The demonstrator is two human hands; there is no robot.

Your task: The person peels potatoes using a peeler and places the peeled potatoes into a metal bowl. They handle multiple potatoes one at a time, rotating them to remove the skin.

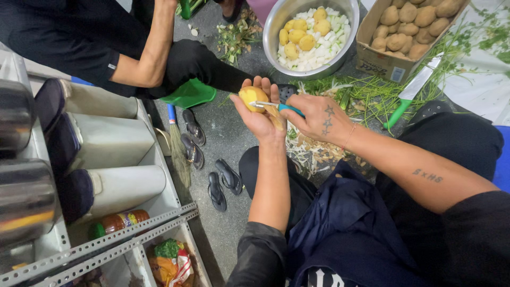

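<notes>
My left hand (261, 119) lies palm up and holds a partly peeled yellow potato (252, 97). In my right hand (317, 116) is a peeler with a teal handle (289, 109), whose blade rests against the potato. Peelings (313, 151) lie on the floor right under my hands. Ahead stands a steel bowl (273, 24) with peeled potatoes and white chopped pieces. To its right sits a cardboard box (382, 61) of unpeeled potatoes.
Another person in black crouches at the upper left, one arm (154, 48) resting on a knee. A green-handled knife (411, 90) lies among green stalks. Two pairs of sandals (210, 165) and a broom (178, 149) are on the floor. A metal shelf (106, 244) with containers stands at left.
</notes>
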